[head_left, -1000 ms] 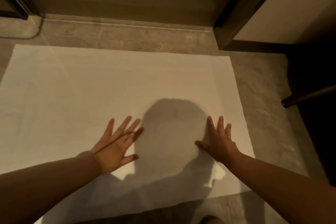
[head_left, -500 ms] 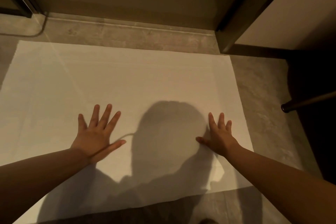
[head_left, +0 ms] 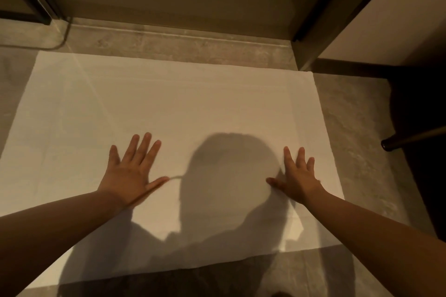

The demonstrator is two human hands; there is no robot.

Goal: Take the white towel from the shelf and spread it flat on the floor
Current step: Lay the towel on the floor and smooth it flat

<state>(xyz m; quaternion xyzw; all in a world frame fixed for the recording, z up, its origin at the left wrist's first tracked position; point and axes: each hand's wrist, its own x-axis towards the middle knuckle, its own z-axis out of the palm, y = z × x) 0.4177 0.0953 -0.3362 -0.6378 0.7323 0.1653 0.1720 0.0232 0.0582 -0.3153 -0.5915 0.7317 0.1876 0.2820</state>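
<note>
1. Here, the white towel (head_left: 169, 108) lies opened out on the floor (head_left: 357, 152). Its far edge runs just short of the raised strip (head_left: 181, 41) along the floor's far edge, and its far right corner sits at the foot of a dark post (head_left: 337, 7).
2. The left hand (head_left: 130, 173) rests palm down on the middle of the towel. Its fingers (head_left: 144, 147) are straight and fanned, grasping nothing.
3. The right hand (head_left: 298, 178) presses palm down near the towel's right edge, its fingers likewise extended and released.
4. The flat palms probably serve to smooth the cloth. Open hands spread the pressure and push wrinkles outward, whereas a pinch would lift the fabric and raise new ones.
5. A small fold (head_left: 295, 229) shows below the right wrist, toward the towel's near right corner. It looks like the last part that needs flattening, and the task otherwise appears almost done.
6. The floor is mottled grey and stone-like, and hard enough to let cloth slide under a pressing hand.
7. Warm, dim light from behind the person casts a head-and-shoulders shadow (head_left: 229, 176) between the hands.
8. A dark furniture leg (head_left: 415, 138) reaches in over the floor's right side, well apart from the towel. A pale panel (head_left: 398, 19) stands beyond the post.
</note>
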